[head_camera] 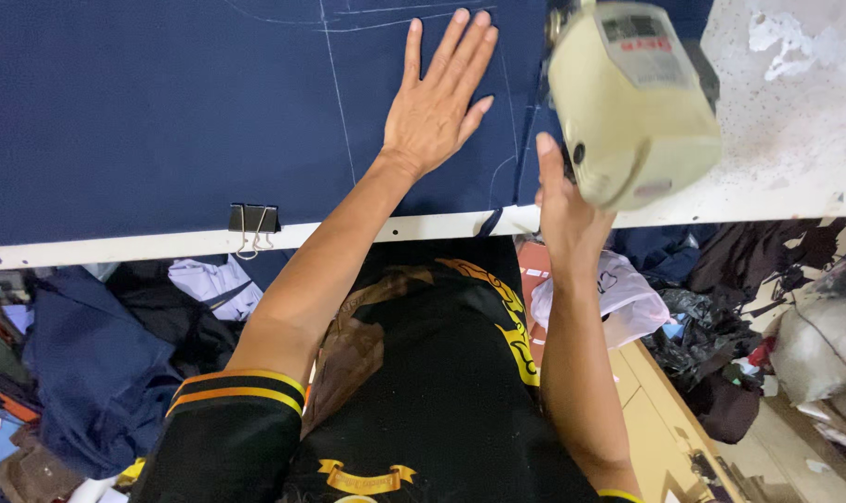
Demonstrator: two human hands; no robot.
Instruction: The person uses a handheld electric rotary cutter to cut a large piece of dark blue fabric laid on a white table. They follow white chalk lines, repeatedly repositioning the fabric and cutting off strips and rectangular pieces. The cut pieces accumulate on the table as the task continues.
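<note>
At upper centre, the left hand (439,102) lies flat, fingers spread, pressing the navy fabric (162,112); the right hand (564,210) grips the cream cutting machine (632,98) at upper right. Risk: the blade could stray from the chalk lines (337,102) or reach the nearby fingers if cloth shifts despite the binder clip (253,221).

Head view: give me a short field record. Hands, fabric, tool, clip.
left hand: flat, fingers spread, pressing on the navy fabric
right hand: gripping the cream electric cutting machine from behind
fabric: spread on the white table, chalk lines drawn on it
binder clip: black, clamps fabric to table edge
below table: piled cloth scraps
</note>
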